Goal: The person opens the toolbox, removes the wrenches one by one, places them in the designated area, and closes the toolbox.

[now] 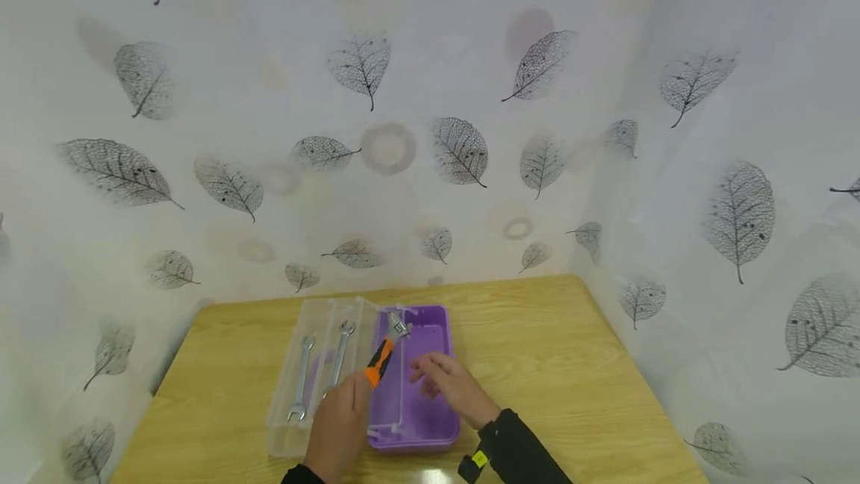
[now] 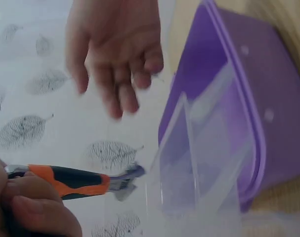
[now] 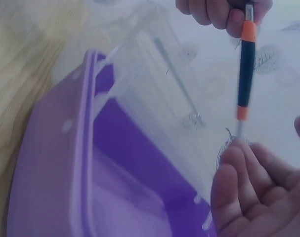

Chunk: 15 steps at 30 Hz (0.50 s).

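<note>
My left hand grips the handle end of an adjustable wrench with an orange and black handle. Its metal head points away from me, above the purple box. Over the right part of that box is my right hand, holding nothing, its fingers loosely bent. In the left wrist view the right hand appears apart from the wrench. A clear plastic tray extends left from the box. Two silver open-ended wrenches, one left and one right, lie in its separate compartments.
Box and tray stand on a wood-grain table. Behind and beside it hangs a pale covering printed with grey leaves. Clear plastic arms join the tray to the box.
</note>
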{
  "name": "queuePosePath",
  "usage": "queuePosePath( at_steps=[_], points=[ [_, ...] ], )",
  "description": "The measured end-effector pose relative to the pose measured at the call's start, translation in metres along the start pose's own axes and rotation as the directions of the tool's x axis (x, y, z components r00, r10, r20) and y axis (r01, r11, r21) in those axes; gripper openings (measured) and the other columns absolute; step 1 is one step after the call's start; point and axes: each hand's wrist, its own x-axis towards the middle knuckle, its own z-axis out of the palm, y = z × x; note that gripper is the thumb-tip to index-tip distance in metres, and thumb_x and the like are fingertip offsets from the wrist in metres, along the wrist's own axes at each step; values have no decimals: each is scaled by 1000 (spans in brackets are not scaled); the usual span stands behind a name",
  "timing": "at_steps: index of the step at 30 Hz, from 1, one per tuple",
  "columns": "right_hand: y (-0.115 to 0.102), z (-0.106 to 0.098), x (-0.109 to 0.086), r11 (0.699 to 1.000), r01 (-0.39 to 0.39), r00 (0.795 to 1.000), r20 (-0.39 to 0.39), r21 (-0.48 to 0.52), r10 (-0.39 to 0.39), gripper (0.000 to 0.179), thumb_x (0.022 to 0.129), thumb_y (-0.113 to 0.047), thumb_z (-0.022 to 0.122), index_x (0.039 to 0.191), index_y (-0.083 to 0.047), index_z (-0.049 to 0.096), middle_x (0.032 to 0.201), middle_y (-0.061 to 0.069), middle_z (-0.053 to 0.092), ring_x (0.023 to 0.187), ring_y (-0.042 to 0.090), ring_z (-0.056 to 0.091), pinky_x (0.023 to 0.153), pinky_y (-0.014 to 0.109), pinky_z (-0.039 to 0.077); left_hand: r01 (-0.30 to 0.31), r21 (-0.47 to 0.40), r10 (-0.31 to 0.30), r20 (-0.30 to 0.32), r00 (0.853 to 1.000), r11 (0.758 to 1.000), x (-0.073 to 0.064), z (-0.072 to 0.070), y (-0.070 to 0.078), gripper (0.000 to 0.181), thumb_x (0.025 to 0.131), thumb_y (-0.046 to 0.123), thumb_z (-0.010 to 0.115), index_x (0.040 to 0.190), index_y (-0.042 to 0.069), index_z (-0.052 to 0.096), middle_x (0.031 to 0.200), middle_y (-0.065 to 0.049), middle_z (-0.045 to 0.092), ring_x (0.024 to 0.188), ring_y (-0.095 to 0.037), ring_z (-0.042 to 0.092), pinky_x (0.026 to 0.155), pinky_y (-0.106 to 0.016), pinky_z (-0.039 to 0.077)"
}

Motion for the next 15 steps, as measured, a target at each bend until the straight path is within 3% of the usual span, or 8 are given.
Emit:
queuePosePath(
  at_steps=[2, 4, 7, 9, 12, 15],
  points=[
    [-7, 2, -1, 997, -20, 999, 43, 73, 17, 47, 112, -33, 45, 125, 9, 62, 108, 16, 70, 87, 18, 65, 82, 33, 57, -72, -92, 69, -33, 997, 993, -10, 10, 6, 35, 111, 17, 40, 77, 15, 47, 62, 11, 38, 51, -3, 33, 45, -22, 30],
    [-13, 2, -2, 988, -24, 998, 56, 150, 16, 45, 112, -34, 45, 119, 5, 65, 102, 9, 71, 85, 16, 65, 81, 31, 56, -149, -192, 144, -41, 989, 970, -18, 21, 10, 33, 111, 12, 41, 79, 16, 48, 62, 14, 39, 51, 1, 34, 44, -20, 31],
    [-21, -4, -6, 975, 3, 997, 73, 224, -20, 36, 112, -33, 44, 109, -4, 65, 93, 1, 71, 84, 14, 66, 81, 31, 57, -204, -347, 219, 5, 976, 915, -27, 36, 15, 32, 111, 7, 40, 82, 15, 50, 65, 16, 42, 53, 4, 36, 45, -18, 34],
    [-25, -12, -7, 972, 23, 994, 96, 235, -47, 31, 113, -31, 43, 106, -8, 63, 92, -2, 70, 85, 13, 67, 83, 32, 58, -201, -386, 241, 58, 969, 900, -29, 43, 18, 29, 111, 8, 40, 86, 13, 52, 66, 14, 43, 55, 4, 37, 46, -17, 35],
    [-27, -29, -10, 983, 21, 990, 136, 182, -46, 31, 113, -31, 42, 104, -9, 61, 91, -2, 70, 83, 13, 68, 82, 32, 58, -164, -359, 235, 165, 958, 919, -29, 46, 20, 24, 113, 18, 41, 97, 10, 57, 70, 12, 44, 58, 2, 38, 49, -19, 37],
    [-23, -51, -15, 999, -8, 992, 126, 49, 2, 33, 113, -33, 43, 104, -7, 60, 86, -2, 66, 77, 12, 62, 75, 28, 55, -125, -294, 206, 262, 943, 947, -29, 43, 20, 25, 112, 29, 44, 115, 10, 60, 73, 10, 47, 58, 1, 41, 50, -22, 40]
  ],
)
